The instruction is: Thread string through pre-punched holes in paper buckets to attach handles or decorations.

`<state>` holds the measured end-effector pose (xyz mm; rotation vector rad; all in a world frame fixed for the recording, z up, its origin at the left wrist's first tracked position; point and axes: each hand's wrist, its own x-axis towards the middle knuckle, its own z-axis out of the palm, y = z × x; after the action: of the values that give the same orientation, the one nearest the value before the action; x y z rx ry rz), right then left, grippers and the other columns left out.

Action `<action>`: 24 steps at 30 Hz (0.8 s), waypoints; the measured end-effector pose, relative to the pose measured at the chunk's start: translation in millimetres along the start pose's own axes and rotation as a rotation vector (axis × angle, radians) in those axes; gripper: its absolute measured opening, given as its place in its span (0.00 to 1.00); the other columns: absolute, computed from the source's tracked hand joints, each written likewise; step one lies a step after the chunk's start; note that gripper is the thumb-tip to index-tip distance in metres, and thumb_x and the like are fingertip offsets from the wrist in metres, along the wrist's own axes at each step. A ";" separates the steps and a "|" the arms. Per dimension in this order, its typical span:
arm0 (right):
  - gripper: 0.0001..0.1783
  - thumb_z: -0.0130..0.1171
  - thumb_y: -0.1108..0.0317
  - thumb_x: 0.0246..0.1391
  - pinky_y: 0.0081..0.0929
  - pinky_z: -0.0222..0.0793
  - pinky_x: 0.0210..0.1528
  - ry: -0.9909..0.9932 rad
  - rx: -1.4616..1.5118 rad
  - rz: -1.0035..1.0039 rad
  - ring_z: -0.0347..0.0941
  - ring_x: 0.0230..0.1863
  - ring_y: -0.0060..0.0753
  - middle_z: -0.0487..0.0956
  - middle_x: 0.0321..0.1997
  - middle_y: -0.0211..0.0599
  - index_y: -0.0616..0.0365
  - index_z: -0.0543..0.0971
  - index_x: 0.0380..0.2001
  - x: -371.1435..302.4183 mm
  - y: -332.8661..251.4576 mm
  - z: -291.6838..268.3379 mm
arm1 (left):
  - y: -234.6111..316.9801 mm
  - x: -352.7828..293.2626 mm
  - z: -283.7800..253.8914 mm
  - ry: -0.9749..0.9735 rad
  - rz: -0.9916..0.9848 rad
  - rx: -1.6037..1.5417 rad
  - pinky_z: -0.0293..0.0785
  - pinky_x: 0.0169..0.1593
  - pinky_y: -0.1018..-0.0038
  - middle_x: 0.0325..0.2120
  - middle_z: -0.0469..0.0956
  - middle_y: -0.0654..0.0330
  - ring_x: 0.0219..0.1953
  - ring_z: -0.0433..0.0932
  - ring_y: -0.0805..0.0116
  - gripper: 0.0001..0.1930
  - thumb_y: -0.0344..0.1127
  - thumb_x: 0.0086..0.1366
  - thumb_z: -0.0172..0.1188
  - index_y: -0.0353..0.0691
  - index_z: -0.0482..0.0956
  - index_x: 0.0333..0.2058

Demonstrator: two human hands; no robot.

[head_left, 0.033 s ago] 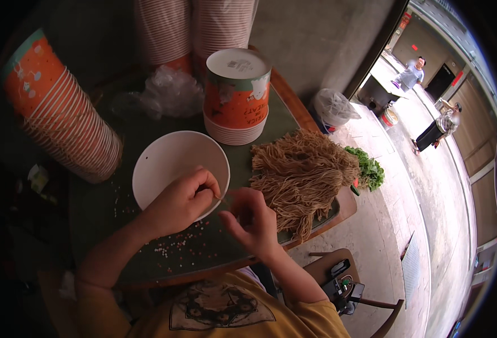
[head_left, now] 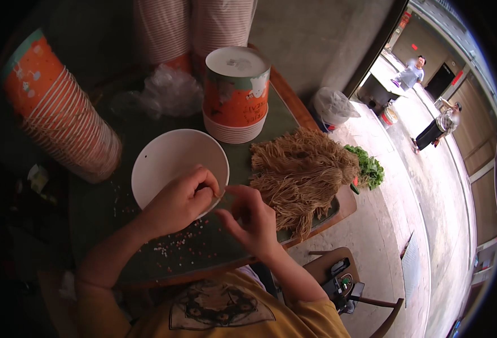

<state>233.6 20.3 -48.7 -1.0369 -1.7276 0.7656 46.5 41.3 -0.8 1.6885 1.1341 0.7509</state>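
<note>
My left hand [head_left: 183, 197] is over the near right part of a white paper bowl [head_left: 152, 163], with thumb and fingertips pinched together. Whatever those fingertips hold is too small to make out. Just to its right, my right hand [head_left: 253, 219] has thumb and forefinger apart, and the forefinger points toward the left fingertips. Nothing is visible in its grasp. Small pale, pink and dark bead-like bits [head_left: 175, 246] lie scattered on the dark green tabletop [head_left: 113, 242] below the bowl. To the right rests a heap of tan stringy strands [head_left: 302, 174].
Stacked orange paper tubs stand upside down [head_left: 237, 104] behind the bowl; another stack [head_left: 62, 112] leans at left. Crumpled clear plastic [head_left: 172, 93] lies between them. Leafy greens [head_left: 367, 169] sit beyond the strands. A chair [head_left: 330, 276] holds dark devices at right. Two people are outside.
My right forefinger has shifted slightly up and left, closer to the left fingertips. The left hand keeps its pinch over the bowl.
</note>
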 end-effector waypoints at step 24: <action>0.12 0.65 0.72 0.51 0.19 0.63 0.20 0.092 -0.151 -0.098 0.67 0.15 0.19 0.71 0.16 0.29 0.55 0.74 0.39 -6.5 9.1 17.2 | 7.2 -1.6 9.5 0.178 0.368 0.423 0.68 0.41 0.66 0.33 0.67 0.55 0.36 0.71 0.57 0.04 0.21 0.60 0.49 0.36 0.70 0.32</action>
<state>221.6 17.8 -65.1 -1.0629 -1.7633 0.5239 56.5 35.4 2.3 2.2639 1.1755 0.9510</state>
